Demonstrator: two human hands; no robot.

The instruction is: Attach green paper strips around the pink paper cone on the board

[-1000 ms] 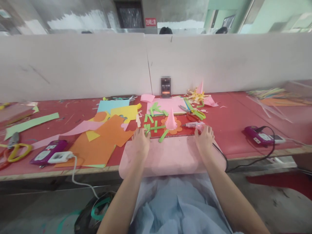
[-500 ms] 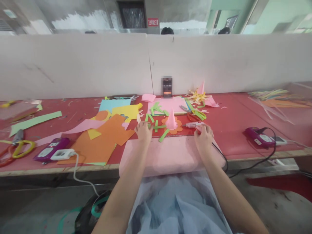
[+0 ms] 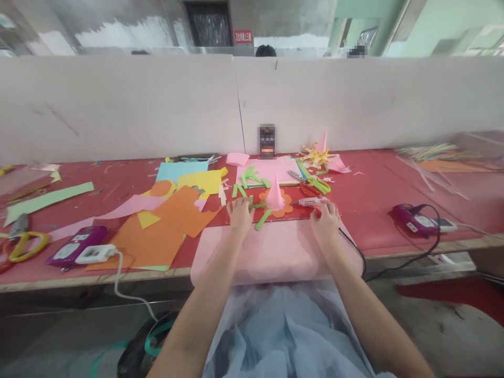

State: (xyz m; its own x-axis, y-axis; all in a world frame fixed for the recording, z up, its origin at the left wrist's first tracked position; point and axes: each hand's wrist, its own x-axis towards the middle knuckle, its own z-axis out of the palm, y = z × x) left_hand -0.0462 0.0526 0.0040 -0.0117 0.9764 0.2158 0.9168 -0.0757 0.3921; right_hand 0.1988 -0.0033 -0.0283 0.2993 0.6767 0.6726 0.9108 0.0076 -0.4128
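Red table [image 3: 378, 231] lies under the pink sheet [image 3: 271, 252], which drapes over its near edge. Left hand [image 3: 240, 214] lies fingers-flat on the sheet's far-left edge, right hand [image 3: 326, 220] on its far-right edge; neither grasps anything. Pink cone [image 3: 275, 194] stands just beyond the sheet.

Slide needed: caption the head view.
Left hand and right hand rest on a large pink paper sheet before a pink paper cone.

A long red table [image 3: 374, 210] lies under the fingers [image 3: 239, 208] and runs far out to both sides of them. Past the fingers stands a low white board wall [image 3: 118, 105], with a thin seam [image 3: 240, 115] straight ahead. Higher up are grey walls [image 3: 118, 21], a dark doorway [image 3: 207, 23] and a light green wall [image 3: 433, 26]. Below, nearer than the fingers, the floor [image 3: 433, 331] is grey with a red mat [image 3: 452, 296] to the right.
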